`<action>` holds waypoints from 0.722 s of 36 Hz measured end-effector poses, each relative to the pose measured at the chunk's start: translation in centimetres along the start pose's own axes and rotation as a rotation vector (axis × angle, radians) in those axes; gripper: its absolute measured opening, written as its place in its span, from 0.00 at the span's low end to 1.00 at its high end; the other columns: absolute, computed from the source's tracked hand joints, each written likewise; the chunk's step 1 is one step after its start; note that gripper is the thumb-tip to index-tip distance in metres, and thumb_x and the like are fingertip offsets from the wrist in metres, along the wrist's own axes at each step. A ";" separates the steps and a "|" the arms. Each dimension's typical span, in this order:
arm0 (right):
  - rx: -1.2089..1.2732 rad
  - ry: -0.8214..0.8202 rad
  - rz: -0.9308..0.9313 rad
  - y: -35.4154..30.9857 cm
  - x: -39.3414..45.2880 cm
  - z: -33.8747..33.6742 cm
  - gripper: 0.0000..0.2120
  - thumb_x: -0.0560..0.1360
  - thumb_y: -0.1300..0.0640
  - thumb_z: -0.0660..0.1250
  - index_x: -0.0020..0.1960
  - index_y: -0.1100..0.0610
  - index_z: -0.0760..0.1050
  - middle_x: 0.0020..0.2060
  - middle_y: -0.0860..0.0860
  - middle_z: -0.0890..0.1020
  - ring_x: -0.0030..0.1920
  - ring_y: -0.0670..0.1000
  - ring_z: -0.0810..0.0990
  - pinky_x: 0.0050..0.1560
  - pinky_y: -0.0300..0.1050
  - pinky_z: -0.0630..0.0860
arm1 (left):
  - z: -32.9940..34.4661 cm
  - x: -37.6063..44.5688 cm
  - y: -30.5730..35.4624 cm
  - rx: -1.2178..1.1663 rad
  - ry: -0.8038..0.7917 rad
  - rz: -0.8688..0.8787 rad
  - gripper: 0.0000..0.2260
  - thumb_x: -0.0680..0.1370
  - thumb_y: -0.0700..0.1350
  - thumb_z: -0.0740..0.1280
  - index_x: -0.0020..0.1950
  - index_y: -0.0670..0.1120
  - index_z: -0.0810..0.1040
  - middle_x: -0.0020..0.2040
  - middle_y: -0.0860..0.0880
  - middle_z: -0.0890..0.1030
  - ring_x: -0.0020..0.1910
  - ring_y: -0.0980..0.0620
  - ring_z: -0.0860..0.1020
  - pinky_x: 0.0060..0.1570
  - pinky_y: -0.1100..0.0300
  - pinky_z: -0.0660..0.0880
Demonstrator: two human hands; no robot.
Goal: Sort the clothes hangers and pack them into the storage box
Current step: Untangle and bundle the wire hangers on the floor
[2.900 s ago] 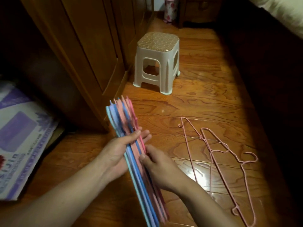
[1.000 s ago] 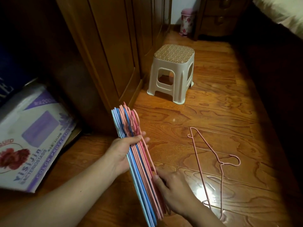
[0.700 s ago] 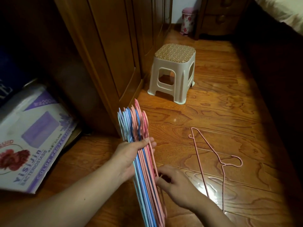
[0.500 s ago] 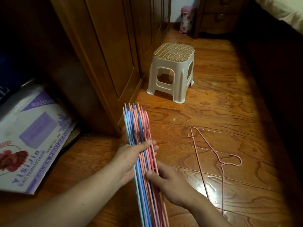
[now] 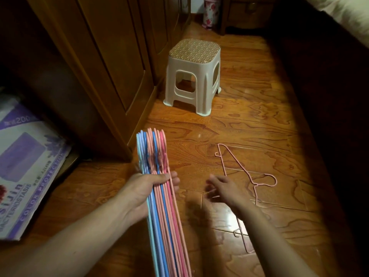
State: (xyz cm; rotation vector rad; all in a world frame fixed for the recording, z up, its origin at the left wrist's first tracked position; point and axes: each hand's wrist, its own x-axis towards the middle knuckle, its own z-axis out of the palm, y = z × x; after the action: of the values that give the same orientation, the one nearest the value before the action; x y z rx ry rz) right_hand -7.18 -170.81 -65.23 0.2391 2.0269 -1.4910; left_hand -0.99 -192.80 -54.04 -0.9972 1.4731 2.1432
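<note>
- My left hand: closed around a bundle of hangers, thumb across the top of the stack, fingertips showing on its far side.
- Bundle of hangers: thin blue, light blue, pink and salmon hangers pressed flat together, seen edge-on; it runs from the bottom edge of the view up past my left hand, with the far ends fanned slightly above the floor.
- My right hand: blurred, fingers spread and holding nothing, apart from the bundle and just beside a single pink hanger.
- Single pink hanger: lies flat on the floor to the right of the bundle, its hook pointing right; my right wrist covers part of it.
- Storage box: white and purple printed cardboard, at the left edge, tilted against the dark side of a wooden wardrobe; whether it is open cannot be told.
- Stool: beige plastic with a woven-pattern seat, upright on the floor beside the wardrobe, well beyond the bundle.
- Small floral bin: at the far end of the floor.
</note>
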 end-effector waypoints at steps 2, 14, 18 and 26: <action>-0.425 0.344 0.104 5.1 1.8 -2.1 0.11 0.81 0.53 0.63 0.49 0.60 0.77 0.48 0.61 0.82 0.49 0.61 0.81 0.47 0.48 0.74 | -0.5 0.2 -0.1 -0.023 0.004 -0.007 0.08 0.79 0.34 0.67 0.57 0.36 0.82 0.49 0.39 0.87 0.43 0.45 0.87 0.49 0.52 0.80; -0.462 0.452 0.564 20.2 -1.8 -1.5 0.09 0.70 0.59 0.69 0.46 0.63 0.75 0.46 0.60 0.83 0.49 0.60 0.83 0.46 0.46 0.79 | -3.9 1.9 -0.6 0.003 -0.017 -0.043 0.07 0.77 0.43 0.72 0.51 0.39 0.83 0.41 0.43 0.84 0.38 0.48 0.84 0.51 0.50 0.78; -0.398 0.482 0.498 17.2 0.2 -1.2 0.09 0.70 0.60 0.71 0.44 0.64 0.74 0.42 0.60 0.82 0.48 0.62 0.83 0.40 0.44 0.72 | -4.2 2.0 -0.7 -0.007 -0.026 -0.050 0.10 0.77 0.42 0.73 0.55 0.39 0.83 0.43 0.42 0.84 0.41 0.47 0.84 0.53 0.49 0.77; 0.957 0.173 0.079 4.5 1.9 -0.2 0.17 0.75 0.71 0.55 0.60 0.61 0.72 0.34 0.53 0.75 0.32 0.50 0.75 0.41 0.47 0.72 | -4.0 2.6 0.9 -0.026 0.009 -0.003 0.07 0.76 0.41 0.72 0.50 0.37 0.85 0.43 0.41 0.86 0.42 0.47 0.86 0.56 0.50 0.79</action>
State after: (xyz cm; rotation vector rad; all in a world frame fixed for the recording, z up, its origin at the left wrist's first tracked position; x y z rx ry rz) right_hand -6.60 -169.45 -69.83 0.8307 1.2363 -2.3393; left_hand -1.95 -197.09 -56.10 -1.0187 1.4510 2.1635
